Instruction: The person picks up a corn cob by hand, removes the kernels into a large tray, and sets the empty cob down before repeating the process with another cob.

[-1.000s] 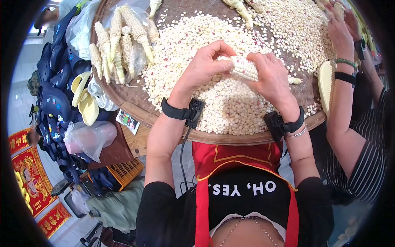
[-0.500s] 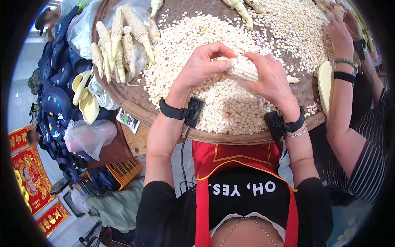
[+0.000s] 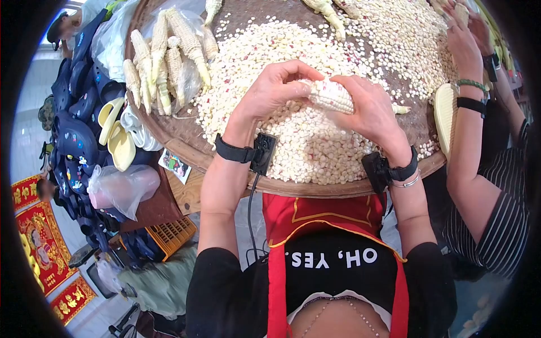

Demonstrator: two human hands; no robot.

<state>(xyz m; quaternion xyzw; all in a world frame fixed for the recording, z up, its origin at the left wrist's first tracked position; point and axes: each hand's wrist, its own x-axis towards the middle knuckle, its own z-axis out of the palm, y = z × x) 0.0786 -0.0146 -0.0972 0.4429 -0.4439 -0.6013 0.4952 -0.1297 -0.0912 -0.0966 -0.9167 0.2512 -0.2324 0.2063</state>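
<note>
Between my two hands, over a heap of loose kernels (image 3: pixel 315 155), is a pale corn cob (image 3: pixel 331 97) with a few reddish kernels. My left hand (image 3: pixel 280 87) pinches its left end, thumb and fingers closed around the tip. Wrapped over the right end is my right hand (image 3: pixel 369 107), its thumb below and fingers above. The cob lies nearly level, and my fingers hide both of its ends. Kernels spread on the round brown tray (image 3: pixel 186 143) beneath both hands.
Several stripped cobs (image 3: pixel 169 56) lie on a plastic bag at the tray's upper left. Other cobs (image 3: pixel 327 14) rest at the top. At the right, a co-worker's hands (image 3: pixel 465 42) hold a cob near a cream slipper sole (image 3: pixel 447 118). Dark blue clogs (image 3: pixel 76 135) hang at the left.
My hands stay in almost the same place with the cob between them. My right hand has shifted very slightly, and more of the cob's face shows.
</note>
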